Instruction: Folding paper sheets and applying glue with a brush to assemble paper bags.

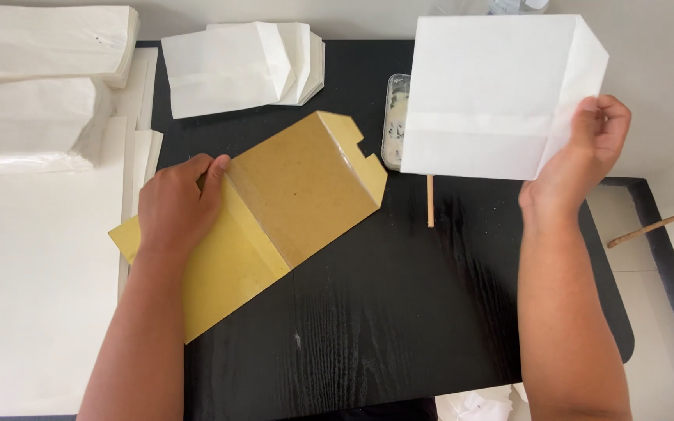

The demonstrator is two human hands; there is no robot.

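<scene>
— How is the scene lit?
— Bright, even daylight is spread over everything; only soft, faint shadows are cast. The white paper stacks (37, 86) at the far left are nearly washed out.
— Is glare seen?
— A mild sheen is shown on the black table (399, 304) and on the yellow cardboard (290, 195).
— And sharpness?
— Focus is held throughout; slight bending is noticed toward the edges.

The white paper bag (493, 93) covers most of the small tray (396, 117) and the top of the thin stick (430, 201). The left hand (175, 206) hides part of the cardboard template (274, 218). The stacks of paper (40, 47) run off the left edge, and what the tray holds is perhaps glue.
</scene>
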